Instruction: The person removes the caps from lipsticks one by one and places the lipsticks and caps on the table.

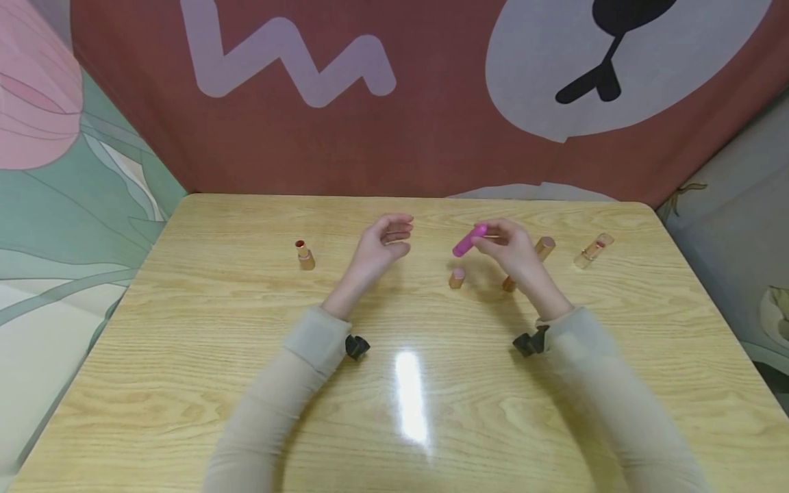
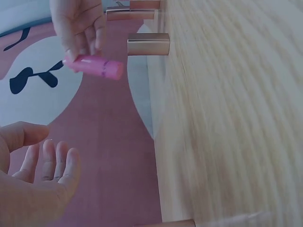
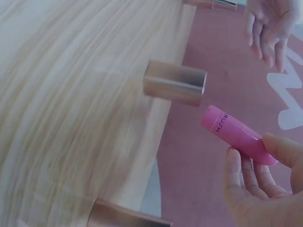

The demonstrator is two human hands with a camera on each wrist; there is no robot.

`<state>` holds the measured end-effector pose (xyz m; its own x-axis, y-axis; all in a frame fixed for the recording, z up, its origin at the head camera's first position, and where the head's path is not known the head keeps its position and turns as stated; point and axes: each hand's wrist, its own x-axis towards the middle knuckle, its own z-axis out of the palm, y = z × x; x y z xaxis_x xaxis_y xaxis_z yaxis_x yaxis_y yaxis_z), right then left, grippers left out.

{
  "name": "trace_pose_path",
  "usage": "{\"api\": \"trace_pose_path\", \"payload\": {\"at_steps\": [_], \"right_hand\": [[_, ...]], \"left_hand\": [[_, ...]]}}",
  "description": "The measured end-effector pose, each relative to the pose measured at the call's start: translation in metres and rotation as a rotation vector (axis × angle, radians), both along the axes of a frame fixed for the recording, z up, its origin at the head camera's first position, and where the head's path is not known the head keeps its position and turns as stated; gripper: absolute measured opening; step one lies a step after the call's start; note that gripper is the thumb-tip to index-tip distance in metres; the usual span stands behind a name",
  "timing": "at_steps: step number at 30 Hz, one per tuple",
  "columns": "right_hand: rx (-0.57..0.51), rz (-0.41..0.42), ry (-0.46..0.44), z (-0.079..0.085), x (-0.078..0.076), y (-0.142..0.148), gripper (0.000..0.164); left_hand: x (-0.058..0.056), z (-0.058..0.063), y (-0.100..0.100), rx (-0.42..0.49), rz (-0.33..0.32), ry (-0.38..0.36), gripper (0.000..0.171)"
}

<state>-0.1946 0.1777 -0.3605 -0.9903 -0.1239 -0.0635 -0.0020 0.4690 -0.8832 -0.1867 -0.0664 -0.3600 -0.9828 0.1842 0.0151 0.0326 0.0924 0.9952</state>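
Note:
My right hand (image 1: 510, 248) pinches a pink lipstick tube (image 1: 470, 240) near its upper end, thumb on one side and fingers on the other. The tube slants above the table, and dark lettering shows on its pink side in the right wrist view. My left hand (image 1: 383, 242) is raised to the left of it, fingers loosely bent and holding nothing. Below the pink tube, a short rose-gold lipstick cap (image 1: 457, 278) stands on the table. An uncapped lipstick (image 1: 305, 255) with a red top stands farther left, beyond my left hand.
Past my right wrist a rose-gold tube (image 1: 545, 248) stands, and another rose-gold piece (image 1: 509, 283) is partly hidden by the forearm. A lipstick with clear parts (image 1: 594, 250) is at the right. Behind the wooden table (image 1: 345, 424) hangs a reddish printed cloth (image 1: 308, 150).

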Motion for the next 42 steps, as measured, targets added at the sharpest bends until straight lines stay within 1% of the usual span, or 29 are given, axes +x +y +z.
{"api": "trace_pose_path", "payload": {"at_steps": [5,10,17,21,26,32,35,42], "right_hand": [[-0.018,0.016,-0.004,0.003,0.002,-0.006,0.043],[-0.041,0.031,-0.018,0.006,0.004,-0.011,0.045],[-0.082,0.046,-0.038,0.005,0.007,-0.021,0.043],[-0.096,0.057,-0.053,0.005,0.008,-0.026,0.043],[-0.110,0.072,-0.059,0.005,0.009,-0.031,0.043],[-0.139,0.087,-0.070,0.007,0.010,-0.035,0.043],[-0.152,0.091,-0.073,0.007,0.011,-0.036,0.045],[-0.152,0.088,-0.067,0.004,0.011,-0.037,0.044]], "left_hand": [[0.000,-0.002,0.006,-0.018,-0.027,-0.021,0.043],[-0.001,-0.005,0.010,-0.054,-0.056,-0.044,0.043],[-0.002,-0.013,0.013,-0.079,-0.107,-0.061,0.046],[-0.003,-0.015,0.013,-0.124,-0.137,-0.089,0.047],[-0.004,-0.016,0.015,-0.193,-0.186,-0.103,0.049],[-0.001,-0.014,0.016,-0.201,-0.238,-0.108,0.049],[0.000,-0.012,0.016,-0.213,-0.249,-0.108,0.048],[0.002,-0.010,0.018,-0.187,-0.250,-0.135,0.043]]}}
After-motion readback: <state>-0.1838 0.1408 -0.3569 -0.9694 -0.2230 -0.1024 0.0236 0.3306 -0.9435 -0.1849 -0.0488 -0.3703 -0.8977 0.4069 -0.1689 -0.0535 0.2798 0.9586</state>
